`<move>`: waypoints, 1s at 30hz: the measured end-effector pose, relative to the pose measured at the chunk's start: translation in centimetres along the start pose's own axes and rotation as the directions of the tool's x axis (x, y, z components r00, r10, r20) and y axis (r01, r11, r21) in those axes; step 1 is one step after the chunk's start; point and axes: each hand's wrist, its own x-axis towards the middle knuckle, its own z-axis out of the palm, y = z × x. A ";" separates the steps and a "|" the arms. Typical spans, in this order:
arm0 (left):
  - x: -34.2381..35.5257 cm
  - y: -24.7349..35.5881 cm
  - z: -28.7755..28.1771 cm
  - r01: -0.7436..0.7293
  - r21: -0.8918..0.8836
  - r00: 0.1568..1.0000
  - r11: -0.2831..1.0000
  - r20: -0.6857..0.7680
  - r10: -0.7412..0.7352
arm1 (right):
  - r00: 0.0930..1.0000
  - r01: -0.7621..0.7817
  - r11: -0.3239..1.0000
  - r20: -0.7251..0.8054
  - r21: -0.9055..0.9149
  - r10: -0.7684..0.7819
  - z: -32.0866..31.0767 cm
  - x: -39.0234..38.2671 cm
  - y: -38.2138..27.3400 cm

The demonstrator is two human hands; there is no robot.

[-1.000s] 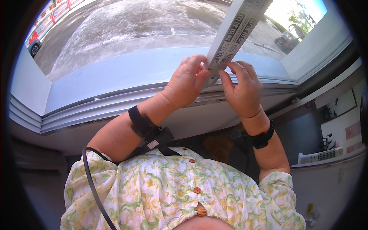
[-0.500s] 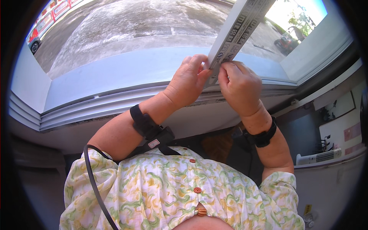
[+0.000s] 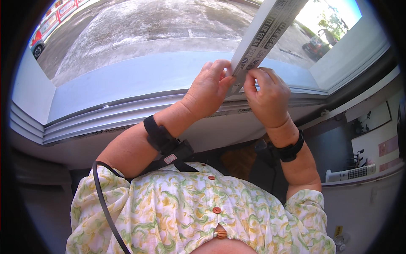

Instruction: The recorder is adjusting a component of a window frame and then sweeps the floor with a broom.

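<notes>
A white window frame bar (image 3: 243,51) rises, leaning right in this view, from the sill track in front of me. A grey protective film (image 3: 263,39) with dark print runs along its near face. My left hand (image 3: 208,88) grips the bar's left edge low down, fingers behind and thumb in front. On the other side, my right hand (image 3: 269,94) is closed in a pinch at the film's right edge, near its lower end. The fingers hide how much of the film is lifted there. Both wrists wear black straps with small devices.
White sill tracks (image 3: 127,111) run across below the bar. Outside lies a concrete yard (image 3: 160,31), with a red car (image 3: 38,45) at left and a motorbike (image 3: 315,45) at right. A black cable (image 3: 101,199) hangs by my left arm. A white fan-like appliance (image 3: 351,172) stands at right.
My right hand has shifted slightly right, away from the bar, still pinched. My left hand stays almost where it was on the bar.
</notes>
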 end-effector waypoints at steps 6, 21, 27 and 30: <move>-0.1 -0.1 -0.1 0.016 -0.013 1.000 1.000 0.007 -0.016 | 0.992 -0.122 0.990 -0.009 0.071 0.122 -0.6 -0.4 -0.3; -0.1 -0.2 0.0 0.002 -0.008 1.000 1.000 0.000 -0.002 | 0.999 0.031 0.999 -0.032 -0.023 -0.032 0.2 0.3 0.0; 0.0 -0.1 -0.4 0.022 -0.052 1.000 0.998 0.016 -0.021 | 0.998 -0.050 0.995 0.033 0.091 0.048 -0.9 0.1 0.2; 0.2 0.2 -0.8 0.063 -0.089 0.997 0.994 0.052 -0.059 | 0.985 -0.145 0.979 0.109 0.140 0.131 -0.6 -0.3 -0.4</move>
